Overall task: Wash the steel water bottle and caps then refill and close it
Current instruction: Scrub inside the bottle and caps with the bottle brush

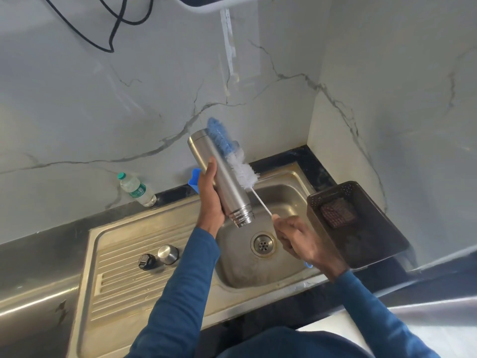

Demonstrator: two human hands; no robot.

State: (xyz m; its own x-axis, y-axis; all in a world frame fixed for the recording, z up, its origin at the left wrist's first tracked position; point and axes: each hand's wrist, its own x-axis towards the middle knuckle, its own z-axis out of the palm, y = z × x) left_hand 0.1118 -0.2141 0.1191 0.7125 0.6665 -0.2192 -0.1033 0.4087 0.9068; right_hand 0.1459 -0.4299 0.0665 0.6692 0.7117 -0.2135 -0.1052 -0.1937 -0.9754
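The steel water bottle (222, 177) is a slim brushed-metal cylinder, held tilted above the sink basin (281, 192) with its threaded open mouth pointing down toward the drain (263, 243) and its flat base raised toward the wall. The left hand (209, 200) wraps its body from the side away from the basin's centre, fingers (210, 167) curled and pressed against the metal. A bottle brush (232, 156) lies along the bottle's outer wall, its bristles fluffy, blue at the tip and white lower down, on a thin white stem. The right hand (299, 240), over the basin just beside the drain, pinches that stem, fingers closed around it. On the ribbed steel draining board beside the basin stand two caps: a rounded shiny steel cap (168, 254) and, touching or nearly touching it, a smaller black inner cap (146, 261). Behind the draining board, on the dark worktop (38, 249), a clear plastic bottle (136, 189) with a green lid leans against the marbled wall; its green label is too small to read. On the basin's far side from the caps sits a dark perforated basket (361, 228) holding a brownish scrub pad (338, 212).
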